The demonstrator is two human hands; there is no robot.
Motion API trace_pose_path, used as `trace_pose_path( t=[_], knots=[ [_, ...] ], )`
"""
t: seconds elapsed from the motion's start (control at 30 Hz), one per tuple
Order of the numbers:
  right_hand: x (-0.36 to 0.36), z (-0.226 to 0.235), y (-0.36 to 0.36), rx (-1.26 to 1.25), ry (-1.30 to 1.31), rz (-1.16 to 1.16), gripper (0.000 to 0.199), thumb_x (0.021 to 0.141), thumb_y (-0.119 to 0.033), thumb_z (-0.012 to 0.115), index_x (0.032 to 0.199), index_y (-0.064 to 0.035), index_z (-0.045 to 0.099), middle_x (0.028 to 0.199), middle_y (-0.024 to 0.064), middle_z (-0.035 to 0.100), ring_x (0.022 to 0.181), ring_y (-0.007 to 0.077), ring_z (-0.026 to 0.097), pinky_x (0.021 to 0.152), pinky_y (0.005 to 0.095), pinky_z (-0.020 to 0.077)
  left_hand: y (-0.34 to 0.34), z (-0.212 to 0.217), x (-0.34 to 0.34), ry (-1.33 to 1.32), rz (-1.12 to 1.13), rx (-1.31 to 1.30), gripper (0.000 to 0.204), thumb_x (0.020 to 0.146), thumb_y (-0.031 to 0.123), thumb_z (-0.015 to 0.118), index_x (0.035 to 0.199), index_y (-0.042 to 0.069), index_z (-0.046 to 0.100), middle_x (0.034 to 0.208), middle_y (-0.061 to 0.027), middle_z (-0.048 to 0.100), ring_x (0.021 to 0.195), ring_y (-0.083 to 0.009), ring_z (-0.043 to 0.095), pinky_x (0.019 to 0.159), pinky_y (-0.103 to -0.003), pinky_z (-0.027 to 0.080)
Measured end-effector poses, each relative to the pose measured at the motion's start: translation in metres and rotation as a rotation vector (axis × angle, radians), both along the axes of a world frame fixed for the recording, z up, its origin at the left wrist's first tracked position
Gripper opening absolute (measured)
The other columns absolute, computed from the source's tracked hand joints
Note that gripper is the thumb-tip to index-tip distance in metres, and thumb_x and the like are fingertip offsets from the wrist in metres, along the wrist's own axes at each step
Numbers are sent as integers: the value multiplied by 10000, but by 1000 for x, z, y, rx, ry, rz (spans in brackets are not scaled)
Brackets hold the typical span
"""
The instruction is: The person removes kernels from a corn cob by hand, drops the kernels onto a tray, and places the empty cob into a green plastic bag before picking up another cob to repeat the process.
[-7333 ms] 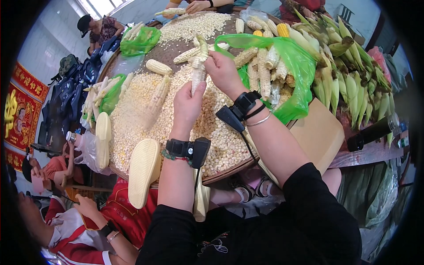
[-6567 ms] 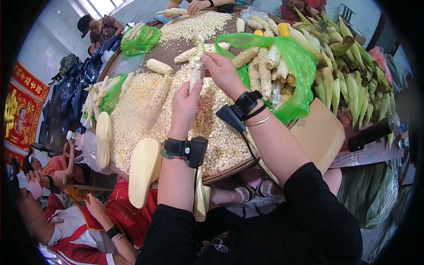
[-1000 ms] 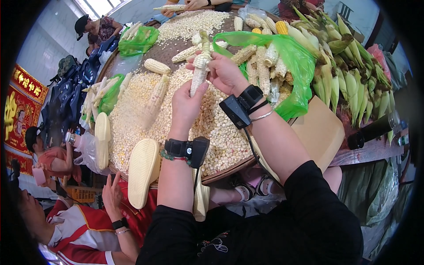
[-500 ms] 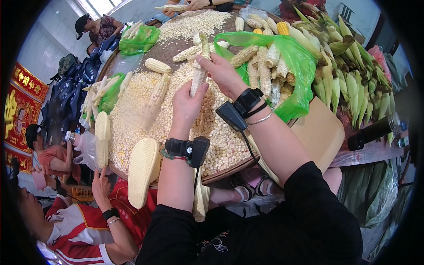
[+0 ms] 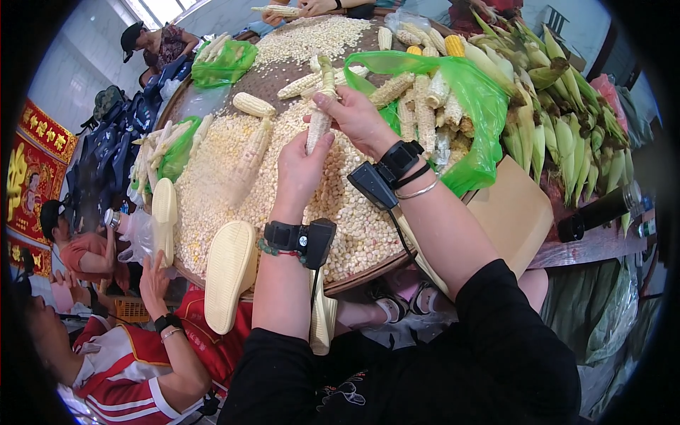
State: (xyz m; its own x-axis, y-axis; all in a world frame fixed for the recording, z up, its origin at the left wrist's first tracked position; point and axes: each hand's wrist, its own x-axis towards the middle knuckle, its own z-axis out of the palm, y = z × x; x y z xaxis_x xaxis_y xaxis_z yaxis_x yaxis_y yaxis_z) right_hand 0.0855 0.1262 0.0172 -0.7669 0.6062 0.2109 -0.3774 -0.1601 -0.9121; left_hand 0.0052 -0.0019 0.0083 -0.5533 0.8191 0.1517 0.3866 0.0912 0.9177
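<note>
Between my two hands, over the heap of loose pale kernels (image 5: 347,212), is a corn cob (image 5: 318,133), tilted, its stalk end pointing away from me. My left hand (image 5: 301,166) is closed round the near end. My right hand (image 5: 358,120) grips the cob farther up, thumb lying across it. Much of the cob's surface is pale and looks bare of kernels; my fingers hide part of it. Just beyond lie several whole white corn ears (image 5: 301,86). To the right, an open green plastic bag (image 5: 476,152) holds several stripped cobs (image 5: 423,113).
Cream slippers (image 5: 230,276) lean at the near rim of the round woven tray (image 5: 368,273). Husked-leaf corn (image 5: 567,134) is piled right, beside a dark bottle (image 5: 598,212). A co-worker's hand (image 5: 154,287) is at the left; another person's hands (image 5: 319,7) work at the far side.
My hands shift only slightly on the cob, the left fingers now showing beyond it. At the left, the co-worker's hand has moved a little and the arm has lowered.
</note>
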Motion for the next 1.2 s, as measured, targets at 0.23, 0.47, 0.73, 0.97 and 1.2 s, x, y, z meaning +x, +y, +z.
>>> trace_pose_path(
  t=[0.23,0.47,0.73,0.97,1.2],
  knots=[
    [-1,2,-2,32,63,22,327,982,-221,583,1194,19,516,1034,76,626,950,183,664,830,318,551,-2,5,-2,-48,19,-31,267,945,311,640,842,71,586,573,36,481,426,-51,412,387,-232,282],
    [6,11,-7,34,72,-12,333,959,-171,614,1213,16,504,1069,82,626,975,182,658,843,313,538,1,2,2,41,15,33,278,942,317,641,839,66,585,570,36,482,431,-54,420,392,-230,293],
    [1,6,-6,27,62,25,332,971,-167,592,1231,13,492,1091,79,617,1016,185,648,867,311,529,-1,4,-1,18,16,27,265,935,310,651,853,64,599,575,42,481,441,-46,417,396,-229,292],
    [-2,2,-1,83,50,67,323,994,-164,541,1263,0,471,1099,68,605,1055,180,630,921,320,518,-2,4,-3,-13,12,19,250,936,302,652,876,66,595,582,41,474,435,-48,403,391,-230,280],
    [0,7,-7,-65,102,52,333,969,-180,560,1238,8,498,1034,48,612,976,134,605,853,306,503,-4,11,0,-159,31,-13,268,939,314,648,835,78,575,578,34,477,426,-55,408,388,-228,283]
  ],
)
